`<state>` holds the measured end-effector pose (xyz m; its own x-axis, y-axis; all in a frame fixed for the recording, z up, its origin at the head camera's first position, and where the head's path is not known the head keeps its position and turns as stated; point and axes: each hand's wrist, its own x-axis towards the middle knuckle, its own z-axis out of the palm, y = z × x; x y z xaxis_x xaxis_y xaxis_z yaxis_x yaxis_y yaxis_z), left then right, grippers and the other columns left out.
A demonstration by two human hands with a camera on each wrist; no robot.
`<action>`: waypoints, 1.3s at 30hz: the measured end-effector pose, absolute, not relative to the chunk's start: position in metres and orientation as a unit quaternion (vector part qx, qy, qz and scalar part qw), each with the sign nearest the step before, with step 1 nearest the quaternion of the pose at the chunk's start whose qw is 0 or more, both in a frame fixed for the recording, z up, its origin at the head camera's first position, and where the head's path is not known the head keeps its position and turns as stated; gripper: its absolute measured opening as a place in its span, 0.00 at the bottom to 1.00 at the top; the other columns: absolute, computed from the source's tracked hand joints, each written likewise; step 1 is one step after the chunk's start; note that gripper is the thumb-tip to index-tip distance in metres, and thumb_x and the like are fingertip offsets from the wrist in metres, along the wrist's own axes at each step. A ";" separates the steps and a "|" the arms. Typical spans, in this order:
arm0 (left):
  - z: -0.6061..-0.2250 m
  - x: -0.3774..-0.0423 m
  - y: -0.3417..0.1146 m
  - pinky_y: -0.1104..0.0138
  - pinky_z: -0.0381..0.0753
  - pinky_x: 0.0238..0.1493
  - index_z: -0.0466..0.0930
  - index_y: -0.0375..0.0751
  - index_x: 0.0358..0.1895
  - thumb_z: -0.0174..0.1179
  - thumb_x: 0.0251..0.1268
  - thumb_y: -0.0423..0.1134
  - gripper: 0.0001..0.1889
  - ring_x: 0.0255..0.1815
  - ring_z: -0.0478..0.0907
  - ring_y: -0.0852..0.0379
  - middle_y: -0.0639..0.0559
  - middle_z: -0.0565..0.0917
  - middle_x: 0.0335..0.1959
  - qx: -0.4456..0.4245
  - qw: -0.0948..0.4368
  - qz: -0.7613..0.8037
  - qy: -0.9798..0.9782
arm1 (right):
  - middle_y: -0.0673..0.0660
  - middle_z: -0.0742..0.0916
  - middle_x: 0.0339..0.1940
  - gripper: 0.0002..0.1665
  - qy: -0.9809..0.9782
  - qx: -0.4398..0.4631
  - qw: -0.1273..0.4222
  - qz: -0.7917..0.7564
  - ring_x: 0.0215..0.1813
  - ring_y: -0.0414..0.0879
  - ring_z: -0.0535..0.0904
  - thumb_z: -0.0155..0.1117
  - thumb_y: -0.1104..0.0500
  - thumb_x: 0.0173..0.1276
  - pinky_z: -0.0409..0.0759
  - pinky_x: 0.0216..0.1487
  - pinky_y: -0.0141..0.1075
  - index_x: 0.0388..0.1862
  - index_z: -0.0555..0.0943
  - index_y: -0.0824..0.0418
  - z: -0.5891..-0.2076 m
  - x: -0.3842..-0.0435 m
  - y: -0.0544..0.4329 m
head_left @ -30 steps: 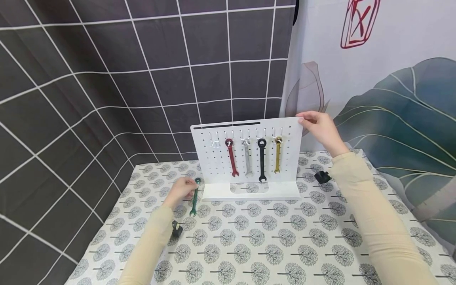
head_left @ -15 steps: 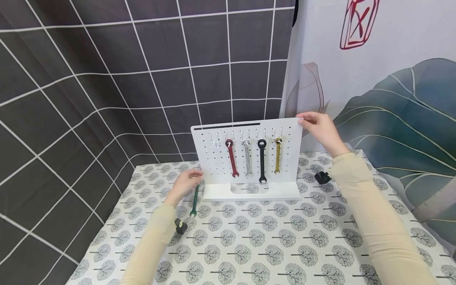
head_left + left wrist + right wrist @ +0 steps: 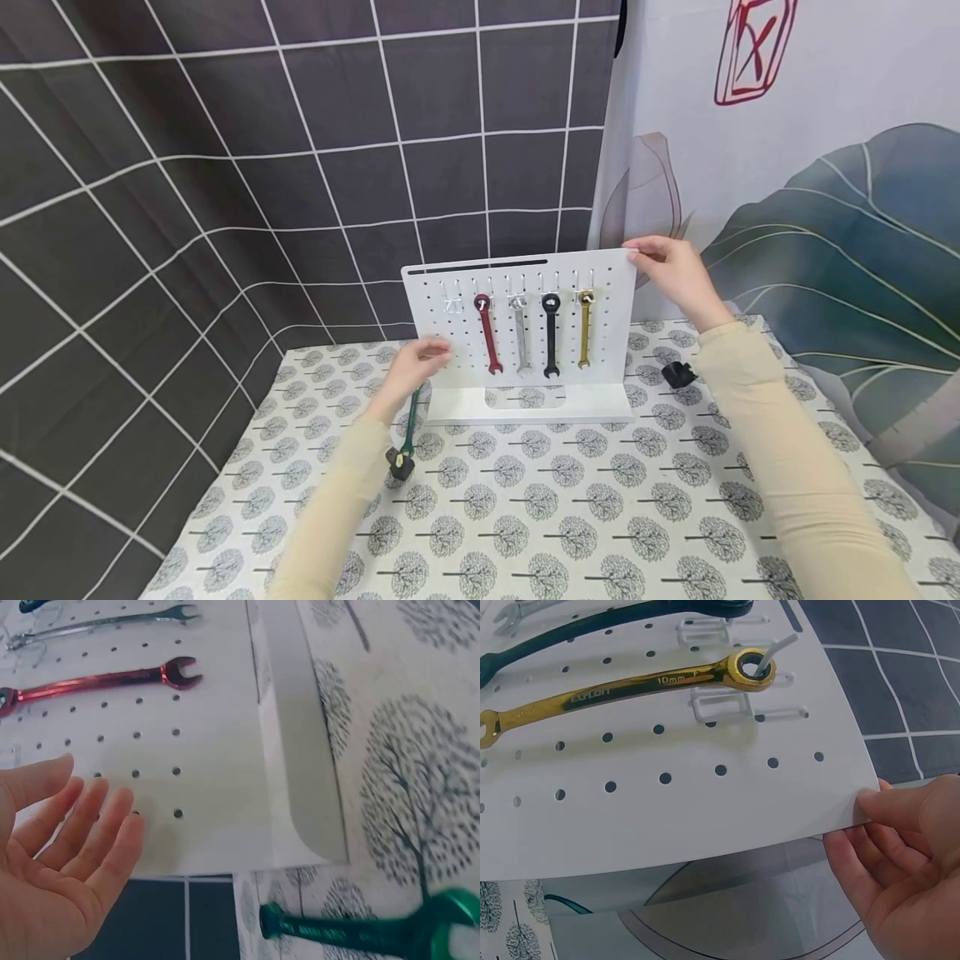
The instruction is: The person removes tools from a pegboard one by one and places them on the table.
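Right hand (image 3: 672, 268) pinched white perforated board (image 3: 536, 333) at right corner | left hand (image 3: 412, 367) hovered, loosely spread | green metal wrench (image 3: 411, 417) lay left

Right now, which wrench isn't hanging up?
The green wrench: it lies on the cloth, while the red wrench, silver wrench, black wrench and gold wrench all hang on the board.

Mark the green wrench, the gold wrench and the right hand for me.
Green wrench (image 3: 345, 930): left wrist view, on the shaft.
Gold wrench (image 3: 630, 692): right wrist view, mid-shaft.
Right hand (image 3: 677, 272): head view, on the back of the hand.
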<state>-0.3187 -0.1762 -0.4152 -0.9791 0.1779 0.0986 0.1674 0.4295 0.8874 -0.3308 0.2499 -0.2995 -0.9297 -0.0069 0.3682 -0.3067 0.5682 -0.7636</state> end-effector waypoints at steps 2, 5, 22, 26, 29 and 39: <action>-0.413 -0.320 -0.172 0.56 0.82 0.59 0.79 0.38 0.60 0.63 0.71 0.37 0.18 0.54 0.81 0.46 0.42 0.84 0.55 0.108 0.001 0.520 0.848 | 0.66 0.84 0.60 0.23 -0.869 0.091 0.166 0.457 0.47 0.31 0.78 0.60 0.51 0.77 0.75 0.54 0.33 0.62 0.80 0.65 -0.300 -0.331 0.250; -0.410 -0.320 -0.165 0.56 0.81 0.61 0.79 0.38 0.61 0.63 0.71 0.36 0.18 0.57 0.81 0.47 0.43 0.84 0.56 0.115 0.002 0.522 0.845 | 0.66 0.84 0.59 0.23 -0.869 0.093 0.168 0.457 0.46 0.30 0.77 0.60 0.51 0.77 0.75 0.54 0.33 0.62 0.80 0.65 -0.301 -0.332 0.251; -0.404 -0.330 -0.134 0.57 0.76 0.65 0.78 0.40 0.62 0.64 0.70 0.36 0.19 0.57 0.81 0.49 0.45 0.84 0.55 0.150 -0.007 0.543 0.826 | 0.66 0.84 0.60 0.23 -0.870 0.089 0.166 0.455 0.49 0.36 0.79 0.60 0.51 0.77 0.75 0.57 0.38 0.62 0.80 0.64 -0.300 -0.332 0.250; -0.404 -0.333 -0.127 0.56 0.76 0.65 0.79 0.40 0.61 0.64 0.69 0.37 0.19 0.57 0.81 0.49 0.45 0.85 0.55 0.147 -0.006 0.546 0.825 | 0.66 0.84 0.60 0.23 -0.872 0.088 0.164 0.453 0.50 0.37 0.79 0.60 0.51 0.77 0.75 0.59 0.40 0.62 0.80 0.64 -0.300 -0.333 0.250; -0.403 -0.335 -0.123 0.57 0.77 0.64 0.79 0.38 0.60 0.65 0.68 0.37 0.19 0.57 0.81 0.49 0.45 0.85 0.54 0.150 -0.008 0.550 0.821 | 0.66 0.84 0.60 0.22 -0.872 0.088 0.164 0.454 0.51 0.39 0.79 0.60 0.52 0.77 0.76 0.60 0.43 0.62 0.80 0.65 -0.300 -0.333 0.250; -0.400 -0.340 -0.112 0.58 0.80 0.62 0.79 0.32 0.58 0.66 0.67 0.36 0.19 0.57 0.81 0.44 0.39 0.84 0.54 0.146 -0.019 0.582 0.799 | 0.67 0.84 0.59 0.22 -0.871 0.092 0.162 0.454 0.53 0.46 0.80 0.60 0.53 0.78 0.76 0.60 0.42 0.63 0.79 0.65 -0.301 -0.332 0.251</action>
<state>-0.3402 -0.1123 -0.4000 -0.9565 0.2120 0.2004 0.2558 0.2789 0.9256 -0.3319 0.2509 -0.3007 -0.9307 -0.0125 0.3655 -0.3066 0.5715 -0.7612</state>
